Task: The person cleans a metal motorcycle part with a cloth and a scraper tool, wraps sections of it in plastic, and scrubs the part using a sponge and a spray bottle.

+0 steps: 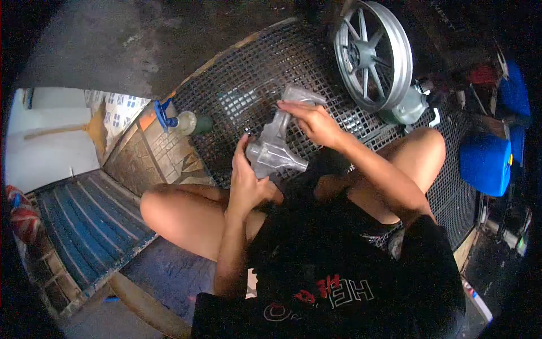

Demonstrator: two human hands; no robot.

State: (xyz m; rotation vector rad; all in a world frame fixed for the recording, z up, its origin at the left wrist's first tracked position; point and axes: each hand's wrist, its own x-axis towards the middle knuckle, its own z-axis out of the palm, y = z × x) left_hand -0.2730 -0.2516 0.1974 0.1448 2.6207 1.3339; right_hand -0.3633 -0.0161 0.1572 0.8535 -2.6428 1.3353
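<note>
A grey cast-metal part point(275, 148) with a wide, branching lower end and a narrower arm is held tilted above my lap. My left hand point(248, 182) grips its lower end from the left side, thumb and fingers around the edge. Across the upper end lies my right hand point(316, 123), fingers nearly straight and close together, with the thumb lower down. The part's upper tip point(302, 95) shows beyond those fingers. Whether anything thin sits between the right fingers and the metal cannot be made out.
Under the part is a black grid mat point(220, 90). A silver spoked wheel point(367, 53) stands at the upper right, beside a pale green metal piece point(411, 106). A blue-handled item point(166, 116) is at left, a blue jerrycan point(484, 164) at right, and a striped blue panel point(90, 220) lower left.
</note>
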